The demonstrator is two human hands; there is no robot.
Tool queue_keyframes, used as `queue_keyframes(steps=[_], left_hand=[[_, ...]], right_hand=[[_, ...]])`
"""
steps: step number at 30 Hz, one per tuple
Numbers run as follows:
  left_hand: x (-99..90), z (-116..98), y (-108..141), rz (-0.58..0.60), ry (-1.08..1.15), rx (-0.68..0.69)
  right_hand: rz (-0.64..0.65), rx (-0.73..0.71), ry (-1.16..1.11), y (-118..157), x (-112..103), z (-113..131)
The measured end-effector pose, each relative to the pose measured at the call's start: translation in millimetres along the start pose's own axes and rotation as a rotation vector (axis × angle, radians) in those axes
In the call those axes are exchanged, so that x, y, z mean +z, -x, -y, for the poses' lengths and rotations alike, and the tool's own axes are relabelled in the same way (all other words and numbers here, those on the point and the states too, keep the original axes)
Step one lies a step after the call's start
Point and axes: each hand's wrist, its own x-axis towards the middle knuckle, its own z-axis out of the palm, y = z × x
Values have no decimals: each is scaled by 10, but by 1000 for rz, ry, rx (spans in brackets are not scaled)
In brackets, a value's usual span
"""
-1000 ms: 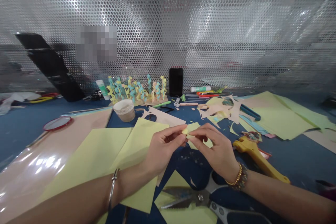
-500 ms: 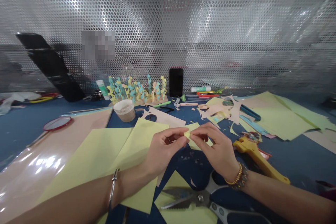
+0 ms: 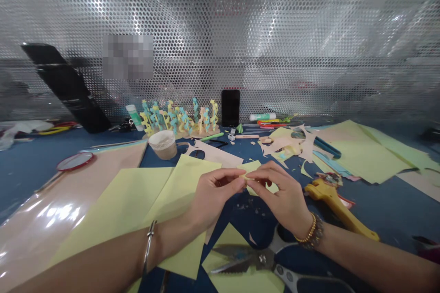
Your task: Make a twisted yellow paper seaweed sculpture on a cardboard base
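My left hand (image 3: 216,190) pinches a tiny piece of yellow paper (image 3: 245,176) between thumb and fingertips. My right hand (image 3: 282,192) pinches the same scrap from the other side, so the fingertips almost meet and hide most of it. Behind the fingers lies a small yellow paper piece (image 3: 253,188). Below my hands, a pair of scissors (image 3: 263,258) rests with blades parted on a yellow paper square (image 3: 228,236). Larger yellow sheets (image 3: 187,183) lie under and beside my left forearm.
A white tub (image 3: 162,144) stands ahead on the left, before a row of blue and yellow twisted paper pieces (image 3: 182,119). A black phone (image 3: 230,107) leans against the perforated metal wall (image 3: 192,23). A yellow-handled tool (image 3: 340,210) and paper offcuts (image 3: 288,142) lie on the right.
My fingertips have closed in over the yellow scrap, and less of it shows. My right hand has shifted very slightly left. The things around them stay put.
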Motion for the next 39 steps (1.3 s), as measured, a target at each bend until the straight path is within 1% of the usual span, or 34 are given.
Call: queue_keyframes(steps=[11, 16, 25, 29, 39], left_hand=[[26, -35, -2, -34, 33, -18], [41, -63, 1, -50, 81, -42], [30, -61, 4, -35, 27, -34], [35, -69, 7, -35, 37, -33], [25, -58, 8, -35, 14, -37]], right_hand=[[-12, -13, 9, 1, 9, -9], [-18, 19, 30, -8, 6, 2], [-8, 6, 44, 10, 2, 2], [0, -1, 54, 14, -4, 7], [50, 12, 99, -11, -6, 41]])
